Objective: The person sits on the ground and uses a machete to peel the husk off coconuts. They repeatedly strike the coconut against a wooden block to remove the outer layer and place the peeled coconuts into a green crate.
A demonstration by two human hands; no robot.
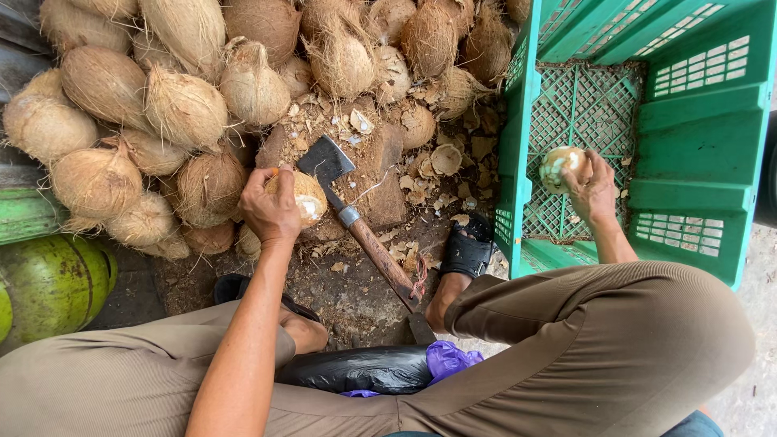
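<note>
Left hand: the left hand is clamped on a husked coconut resting on the chopping block, just beside the hatchet.
Right hand: the right hand is closed round a peeled coconut, held over the green crate.
Risk, blade: the hatchet's edge lies bare by the left fingers; a slip could nick them.
Risk, drop: the peeled nut could fall hard and crack.
Risk, feet: sandalled feet sit near the handle.
Count: one hatchet, one crate, two coconuts in hand, roughly twenty in the pile, no exact count possible.
</note>
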